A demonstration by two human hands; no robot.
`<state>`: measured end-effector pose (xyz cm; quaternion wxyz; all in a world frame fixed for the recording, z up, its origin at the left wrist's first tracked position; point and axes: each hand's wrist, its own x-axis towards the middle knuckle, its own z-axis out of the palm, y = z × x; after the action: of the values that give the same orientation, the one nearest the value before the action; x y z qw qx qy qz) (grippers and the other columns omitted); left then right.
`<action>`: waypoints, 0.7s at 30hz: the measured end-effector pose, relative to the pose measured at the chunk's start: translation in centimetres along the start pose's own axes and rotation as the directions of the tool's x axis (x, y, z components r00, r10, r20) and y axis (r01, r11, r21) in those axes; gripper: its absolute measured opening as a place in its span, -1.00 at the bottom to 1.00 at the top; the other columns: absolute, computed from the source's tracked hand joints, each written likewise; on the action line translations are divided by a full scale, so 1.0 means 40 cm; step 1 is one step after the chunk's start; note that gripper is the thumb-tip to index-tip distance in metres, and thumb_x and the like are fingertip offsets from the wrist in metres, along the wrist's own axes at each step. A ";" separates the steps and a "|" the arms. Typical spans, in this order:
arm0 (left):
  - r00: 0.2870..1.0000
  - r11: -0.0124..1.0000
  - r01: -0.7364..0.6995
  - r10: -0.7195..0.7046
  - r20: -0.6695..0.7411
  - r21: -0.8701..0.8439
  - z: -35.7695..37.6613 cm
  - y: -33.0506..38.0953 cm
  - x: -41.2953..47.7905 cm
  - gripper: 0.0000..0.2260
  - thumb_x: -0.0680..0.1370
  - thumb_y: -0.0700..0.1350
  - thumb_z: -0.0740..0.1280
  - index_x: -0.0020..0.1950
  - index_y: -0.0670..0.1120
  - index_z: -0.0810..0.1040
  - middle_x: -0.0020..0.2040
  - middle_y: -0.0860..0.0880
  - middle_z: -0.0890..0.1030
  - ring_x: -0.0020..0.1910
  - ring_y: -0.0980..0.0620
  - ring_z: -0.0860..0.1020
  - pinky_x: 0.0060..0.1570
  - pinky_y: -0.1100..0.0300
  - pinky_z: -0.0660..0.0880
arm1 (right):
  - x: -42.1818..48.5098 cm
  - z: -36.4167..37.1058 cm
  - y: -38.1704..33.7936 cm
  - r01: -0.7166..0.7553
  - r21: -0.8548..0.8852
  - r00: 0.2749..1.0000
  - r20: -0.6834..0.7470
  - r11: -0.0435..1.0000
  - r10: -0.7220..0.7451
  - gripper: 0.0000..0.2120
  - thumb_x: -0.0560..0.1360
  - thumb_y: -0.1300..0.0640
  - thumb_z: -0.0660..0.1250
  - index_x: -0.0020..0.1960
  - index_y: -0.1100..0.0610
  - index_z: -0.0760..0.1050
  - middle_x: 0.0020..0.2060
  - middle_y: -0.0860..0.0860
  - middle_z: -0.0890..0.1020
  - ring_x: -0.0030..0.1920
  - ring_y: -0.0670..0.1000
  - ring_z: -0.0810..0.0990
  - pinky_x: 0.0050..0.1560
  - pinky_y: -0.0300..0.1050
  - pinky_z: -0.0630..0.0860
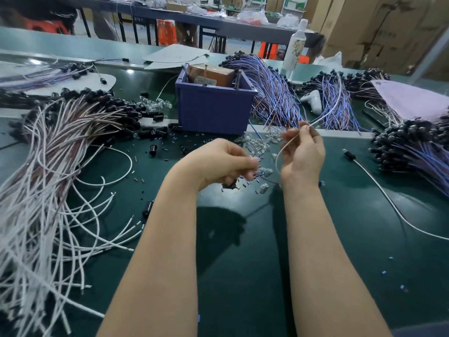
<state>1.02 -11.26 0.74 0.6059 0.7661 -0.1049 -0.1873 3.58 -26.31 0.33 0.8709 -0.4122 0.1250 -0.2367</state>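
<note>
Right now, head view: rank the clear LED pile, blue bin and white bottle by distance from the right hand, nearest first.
From the right hand, which pinches a thin wire:
1. Clear LED pile: on the mat just to its left.
2. Blue bin: behind and to the left, mid-table.
3. White bottle: far back, near the table's rear edge.

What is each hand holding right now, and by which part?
The right hand pinches a thin white wire partway along, at the fingertips. The left hand is curled; whether it holds anything is too blurred to tell.
</note>
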 end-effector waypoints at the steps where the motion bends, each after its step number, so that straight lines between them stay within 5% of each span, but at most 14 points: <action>1: 0.998 0.993 -0.060 0.060 -0.005 -0.106 0.002 0.003 0.000 -0.88 0.55 -0.13 0.35 -0.11 -0.17 0.61 -0.35 0.02 0.65 -0.52 0.21 0.38 -0.49 0.41 0.39 | -0.001 0.001 -0.005 0.029 -0.041 1.000 -0.006 0.999 -0.029 -0.82 0.63 0.24 0.13 -0.10 0.08 0.41 -0.54 -0.10 0.55 -0.44 -0.12 0.53 -0.35 -0.29 0.43; 5: 0.971 0.893 -0.236 0.234 -0.054 -0.384 0.027 0.005 0.011 -0.89 0.59 -0.25 0.27 -0.01 -0.16 0.60 -0.20 -0.02 0.69 -0.38 0.21 0.51 -0.28 0.37 0.51 | -0.010 0.002 -0.032 0.066 -0.033 0.998 0.005 0.997 -0.065 -0.85 0.62 0.24 0.13 -0.09 0.08 0.38 -0.53 -0.08 0.56 -0.46 -0.10 0.53 -0.37 -0.30 0.42; 10: 0.845 0.769 -0.498 0.326 -0.424 -0.401 0.009 0.019 0.013 -0.83 0.58 -0.15 0.28 -0.11 0.03 0.65 -0.26 0.13 0.60 -0.32 0.19 0.43 -0.27 0.32 0.40 | -0.008 -0.007 -0.089 -0.090 0.279 0.990 0.132 0.956 0.055 -0.88 0.59 0.25 0.11 -0.11 0.13 0.37 -0.53 -0.01 0.55 -0.57 -0.13 0.45 -0.57 -0.36 0.32; 13: 0.782 0.407 -0.607 0.151 -0.605 -0.683 -0.030 0.029 -0.009 -0.87 0.58 -0.10 0.28 -0.11 -0.03 0.59 -0.23 0.05 0.65 -0.26 0.13 0.60 -0.20 0.25 0.55 | -0.005 -0.024 -0.114 -0.388 0.547 0.903 0.388 0.742 0.186 -0.84 0.49 0.33 0.12 -0.23 0.25 0.41 -0.52 0.04 0.51 -0.64 -0.16 0.43 -0.65 -0.40 0.33; 15: 0.736 0.180 -0.655 -0.066 -0.674 -0.734 -0.060 0.022 -0.014 -0.83 0.61 -0.09 0.23 -0.12 -0.06 0.56 -0.32 0.01 0.63 -0.38 0.14 0.59 -0.38 0.32 0.54 | 0.001 -0.037 -0.108 -0.526 0.587 0.840 0.473 0.616 0.266 -0.78 0.52 0.34 0.08 -0.26 0.30 0.42 -0.51 0.08 0.51 -0.66 -0.14 0.44 -0.66 -0.38 0.35; 16: 0.714 0.124 -0.667 -0.175 -0.678 -0.734 -0.073 0.015 -0.013 -0.81 0.63 -0.08 0.21 -0.12 -0.07 0.54 -0.38 0.02 0.59 -0.45 0.17 0.55 -0.47 0.36 0.48 | 0.004 -0.040 -0.101 -0.565 0.554 0.819 0.468 0.612 0.332 -0.72 0.57 0.32 0.05 -0.25 0.30 0.42 -0.52 0.08 0.51 -0.67 -0.15 0.43 -0.66 -0.37 0.36; 18: 0.681 0.137 -0.651 -0.329 -0.654 -0.747 -0.089 -0.004 -0.006 -0.77 0.66 -0.07 0.15 -0.14 -0.05 0.49 -0.42 0.06 0.49 -0.55 0.22 0.43 -0.57 0.41 0.33 | 0.010 -0.035 -0.078 -0.537 0.285 0.835 0.316 0.794 0.451 -0.67 0.63 0.27 0.03 -0.24 0.26 0.42 -0.55 0.02 0.49 -0.67 -0.17 0.38 -0.67 -0.39 0.30; 19: 0.675 0.180 -0.621 -0.372 -0.637 -0.763 -0.092 -0.013 0.000 -0.75 0.67 -0.07 0.13 -0.17 -0.05 0.46 -0.41 0.08 0.44 -0.59 0.23 0.37 -0.59 0.42 0.27 | 0.008 -0.028 -0.063 -0.443 0.010 0.881 0.192 0.897 0.433 -0.72 0.63 0.27 0.04 -0.19 0.22 0.43 -0.53 0.01 0.51 -0.65 -0.18 0.37 -0.66 -0.41 0.27; 21: 0.699 0.236 -0.540 -0.409 -0.587 -0.808 -0.090 -0.028 0.016 -0.73 0.67 -0.13 0.11 -0.22 -0.07 0.41 -0.39 0.09 0.39 -0.64 0.23 0.33 -0.61 0.41 0.24 | -0.001 -0.018 -0.029 -0.204 -0.536 0.953 0.081 0.819 0.291 -0.81 0.61 0.31 0.06 -0.05 0.19 0.43 -0.43 0.04 0.55 -0.59 -0.15 0.40 -0.59 -0.36 0.34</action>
<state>3.03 -8.03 0.27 0.9367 0.2187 0.2401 0.1311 2.90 -27.40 0.77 0.7568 -0.6304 0.1671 -0.0446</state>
